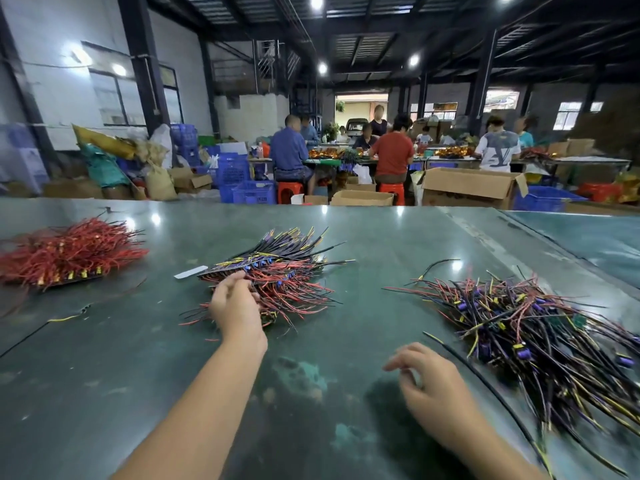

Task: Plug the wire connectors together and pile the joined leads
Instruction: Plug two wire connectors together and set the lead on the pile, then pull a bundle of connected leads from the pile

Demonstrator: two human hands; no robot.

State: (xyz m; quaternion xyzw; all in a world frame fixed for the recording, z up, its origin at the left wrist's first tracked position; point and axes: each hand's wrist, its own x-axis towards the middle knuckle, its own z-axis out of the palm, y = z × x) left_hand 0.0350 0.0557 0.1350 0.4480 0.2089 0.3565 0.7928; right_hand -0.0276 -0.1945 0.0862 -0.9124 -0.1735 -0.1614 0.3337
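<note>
While the red lead bundle [65,252] lies untouched well left of any fingers, the left hand [235,303] reaches into the middle heap of red and black leads [277,271], fingers curled among them; whether they pinch one, I cannot tell. Picking seems underway. The right hand [429,389] hovers with fingers loosely spread, empty, the joined-lead pile [526,327] just beyond its fingertips; next it likely needs a mating connector.
</note>
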